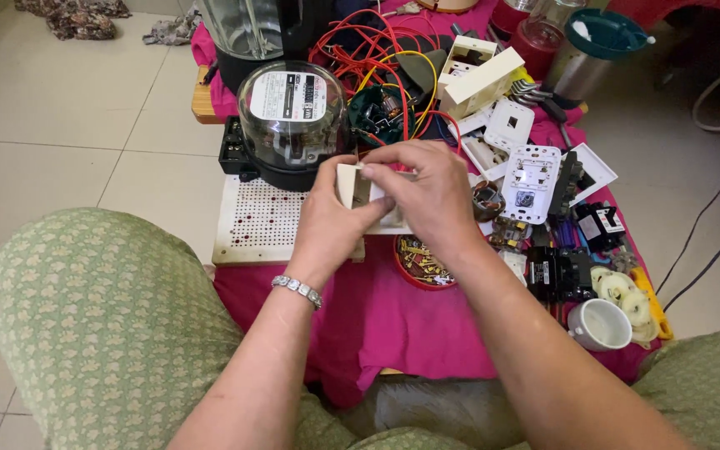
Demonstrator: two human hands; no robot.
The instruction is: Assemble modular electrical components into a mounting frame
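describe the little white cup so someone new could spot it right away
Start at the pink cloth over the low table and go to its near right corner. The white cup sits there beside yellowish tape rolls, the only empty round white container.

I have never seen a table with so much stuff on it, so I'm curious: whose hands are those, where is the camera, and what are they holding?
The camera sits on a person's head and looks down, so you see their own two hands and knees. The left hand, with a silver bracelet, and the right hand together hold a small cream plastic plate. Below is a low table under a pink cloth. On it stand a round glass-domed electric meter, tangled red and yellow wires, white wall switch parts, a red round dish of small brass bits and a white cup.
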